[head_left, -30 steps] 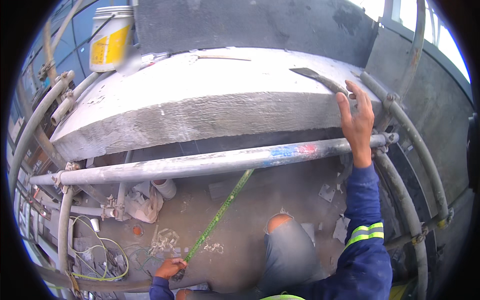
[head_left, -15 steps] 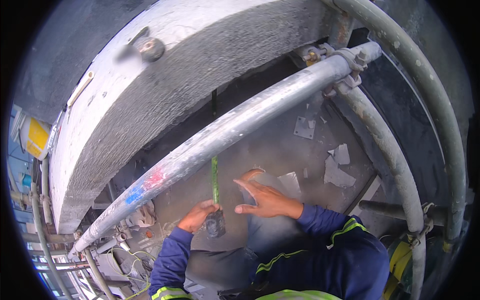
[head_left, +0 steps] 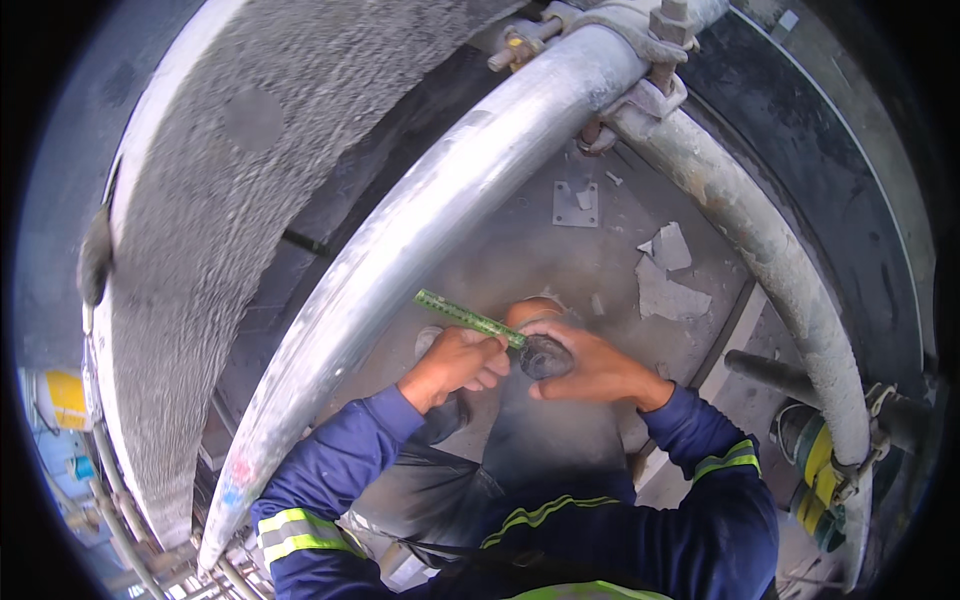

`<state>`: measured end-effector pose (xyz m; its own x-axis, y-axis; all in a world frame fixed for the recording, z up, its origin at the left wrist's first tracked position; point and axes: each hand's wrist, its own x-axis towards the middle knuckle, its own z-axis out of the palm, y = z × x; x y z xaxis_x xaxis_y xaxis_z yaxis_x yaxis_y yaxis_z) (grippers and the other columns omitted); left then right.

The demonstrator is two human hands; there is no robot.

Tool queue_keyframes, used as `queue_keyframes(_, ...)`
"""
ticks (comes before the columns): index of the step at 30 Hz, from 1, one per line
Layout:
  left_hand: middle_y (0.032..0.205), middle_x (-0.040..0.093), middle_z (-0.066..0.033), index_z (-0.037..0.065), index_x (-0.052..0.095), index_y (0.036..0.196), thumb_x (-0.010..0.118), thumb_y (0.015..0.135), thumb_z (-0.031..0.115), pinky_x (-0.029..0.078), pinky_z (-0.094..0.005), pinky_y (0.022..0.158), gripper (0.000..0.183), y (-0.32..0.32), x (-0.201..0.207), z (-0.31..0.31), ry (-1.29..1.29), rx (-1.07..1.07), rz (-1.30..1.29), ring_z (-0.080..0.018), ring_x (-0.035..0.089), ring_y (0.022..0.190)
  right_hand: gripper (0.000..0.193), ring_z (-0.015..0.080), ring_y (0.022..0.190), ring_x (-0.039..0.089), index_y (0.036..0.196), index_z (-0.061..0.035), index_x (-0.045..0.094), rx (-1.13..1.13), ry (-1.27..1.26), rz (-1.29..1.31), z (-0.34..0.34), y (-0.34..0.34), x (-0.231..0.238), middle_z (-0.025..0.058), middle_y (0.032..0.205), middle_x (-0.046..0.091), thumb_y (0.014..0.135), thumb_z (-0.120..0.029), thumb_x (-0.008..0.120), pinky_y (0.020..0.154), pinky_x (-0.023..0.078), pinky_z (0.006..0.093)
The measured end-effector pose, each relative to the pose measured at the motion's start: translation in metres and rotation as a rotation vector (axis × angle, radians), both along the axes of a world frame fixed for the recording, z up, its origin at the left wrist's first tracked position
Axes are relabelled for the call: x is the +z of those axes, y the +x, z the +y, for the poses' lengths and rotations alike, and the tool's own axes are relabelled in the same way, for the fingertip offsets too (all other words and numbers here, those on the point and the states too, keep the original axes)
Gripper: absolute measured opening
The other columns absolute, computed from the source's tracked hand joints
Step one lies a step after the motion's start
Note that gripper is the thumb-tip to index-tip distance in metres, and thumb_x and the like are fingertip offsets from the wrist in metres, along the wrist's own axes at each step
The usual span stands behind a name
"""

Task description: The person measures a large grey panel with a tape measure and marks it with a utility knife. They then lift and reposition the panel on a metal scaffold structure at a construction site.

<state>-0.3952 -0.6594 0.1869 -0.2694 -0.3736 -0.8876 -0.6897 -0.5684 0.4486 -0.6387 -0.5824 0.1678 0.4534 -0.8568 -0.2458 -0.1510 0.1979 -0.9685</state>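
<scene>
From where I stand, the tape measure (head_left: 545,357) sits over the person's thigh (head_left: 555,430), its dark, rounded case clamped in the grip of the right hand (head_left: 595,365), thumb below and fingers curling round the far side; its green blade (head_left: 465,317) leaves the case on the left, the long axis slanting forward and leftward, straight and flat; the left hand (head_left: 455,365) is just beside the case mouth, nearer the blade, fingers curled against its near edge; whether that grip pinches the blade or only rests there, I cannot tell; the blade's free end points toward the scaffold pole (head_left: 430,210), though I can't judge the gap in depth.

The pole is smooth, scuffed metal, round and bowed by the lens, with a bulky bolted clamp (head_left: 655,90) at its far end; beyond it the slab (head_left: 215,220) shows a rough, ridged grey edge; on the floor (head_left: 490,240) lie a flat plate (head_left: 565,212) with holes and jagged pale scraps (head_left: 672,290).
</scene>
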Motion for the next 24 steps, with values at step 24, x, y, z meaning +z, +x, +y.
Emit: queue_keyframes(24,0.072,0.068,-0.0168,0.011,0.065,0.113,0.069,0.092,0.012,0.051,-0.0519,0.061,0.021,-0.142,-0.079,-0.069,-1.216,-1.460,0.629,-0.0410,0.068,0.069,0.070,0.0394,0.109,0.061,0.136,-0.0164,0.062,-0.647,-0.230,0.837,0.126,-0.071,-0.023,0.0172,0.117,0.060,0.070,-0.019,0.083,0.091,0.051,0.0475)
